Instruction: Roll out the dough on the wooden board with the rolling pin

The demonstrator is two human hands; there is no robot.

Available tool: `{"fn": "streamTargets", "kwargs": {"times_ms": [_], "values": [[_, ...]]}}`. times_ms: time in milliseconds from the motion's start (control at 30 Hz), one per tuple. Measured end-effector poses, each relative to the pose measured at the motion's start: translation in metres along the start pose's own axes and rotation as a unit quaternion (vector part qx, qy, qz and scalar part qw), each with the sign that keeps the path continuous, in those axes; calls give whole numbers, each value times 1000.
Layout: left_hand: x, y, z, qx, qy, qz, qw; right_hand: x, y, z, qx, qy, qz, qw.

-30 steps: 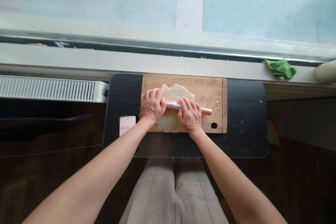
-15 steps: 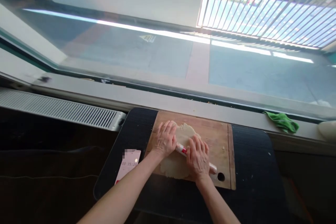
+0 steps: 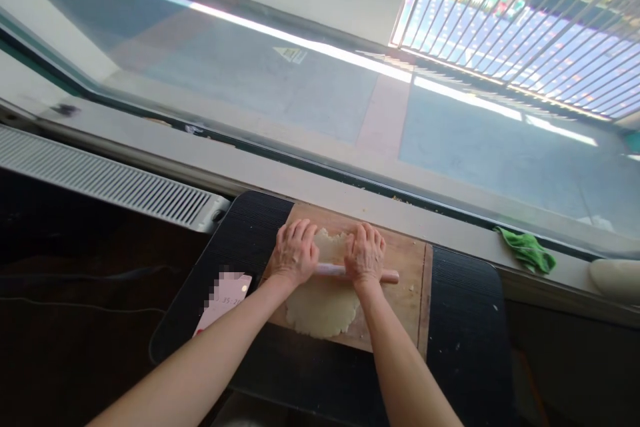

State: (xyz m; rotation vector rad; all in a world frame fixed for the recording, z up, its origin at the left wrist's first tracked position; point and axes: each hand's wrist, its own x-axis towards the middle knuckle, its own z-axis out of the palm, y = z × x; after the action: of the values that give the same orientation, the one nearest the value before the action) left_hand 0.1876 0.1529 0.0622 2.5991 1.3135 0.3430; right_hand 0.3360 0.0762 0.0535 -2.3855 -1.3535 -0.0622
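A flattened sheet of pale dough (image 3: pixel 323 310) with ragged edges lies on a wooden cutting board (image 3: pixel 400 320). Across it rests a rolling pin (image 3: pixel 330 269), its right end sticking out past my right hand. My left hand (image 3: pixel 296 250) is curled over the pin's left part and hides that end. On the right part, my right hand (image 3: pixel 365 253) bends its fingers over the pin. Dough shows between the hands and on the near side of the pin.
The board lies on a black table (image 3: pixel 465 320) against a window sill (image 3: pixel 270 173). A phone (image 3: pixel 225 297) with a timer lies left of the board. On the sill are a green cloth (image 3: pixel 527 250) and a whitish rounded object (image 3: pixel 617 280). A white radiator (image 3: pixel 115 180) stands left.
Both hands have moved the rolling pin away from me over the dough, and it now lies straighter across. The printed band on the pin has turned out of sight. The view has tilted.
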Motion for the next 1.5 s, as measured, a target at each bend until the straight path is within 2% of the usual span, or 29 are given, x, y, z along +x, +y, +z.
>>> {"fn": "streamTargets", "kwargs": {"times_ms": [67,133,200,333,400,467,533,600,667,733,900,967,1067,1200,1267,1333,1500], "values": [[17,-1,2,1,13,-37,999,17,0,3,2,-5,-29,1000],[19,-2,2,0,20,-59,998,20,-1,3,8,-19,-67,998],[1,-1,1,-1,21,-59,998,5,-3,-2,14,-32,-96,995],[-51,2,-1,-4,10,-19,1000,-46,-4,-14,11,-56,-118,991],[-59,2,-2,-3,2,-4,1000,-53,-3,-15,6,-68,-133,989],[-47,0,-2,1,-2,-6,1000,-38,-3,-12,5,-72,-151,986],[-21,-2,-2,7,-3,-21,1000,-9,-5,-5,5,-70,-171,983],[3,-4,-1,14,6,-54,998,19,-7,1,-3,-62,-165,984],[13,-4,-1,15,10,-74,997,29,-9,3,-8,-55,-159,986],[1,-2,-2,9,9,-73,997,15,-11,0,-4,-50,-150,987],[-76,5,-5,-15,8,-14,1000,-60,-5,-15,2,-65,-117,991],[-90,4,-5,-23,8,17,1000,-66,-4,-16,1,-74,-129,989],[-69,-4,-6,-26,2,23,999,-31,-10,-8,2,-70,-154,986],[-9,-18,-5,-8,9,-64,998,36,-27,13,-29,-45,-105,993],[2,-20,-5,-3,10,-93,996,46,-32,19,-34,-45,-107,993],[-8,-17,-6,-6,6,-92,996,34,-32,16,-27,-42,-113,992],[-61,0,-10,-18,-16,-49,999,-26,-19,-4,-6,-39,-98,994]]}}
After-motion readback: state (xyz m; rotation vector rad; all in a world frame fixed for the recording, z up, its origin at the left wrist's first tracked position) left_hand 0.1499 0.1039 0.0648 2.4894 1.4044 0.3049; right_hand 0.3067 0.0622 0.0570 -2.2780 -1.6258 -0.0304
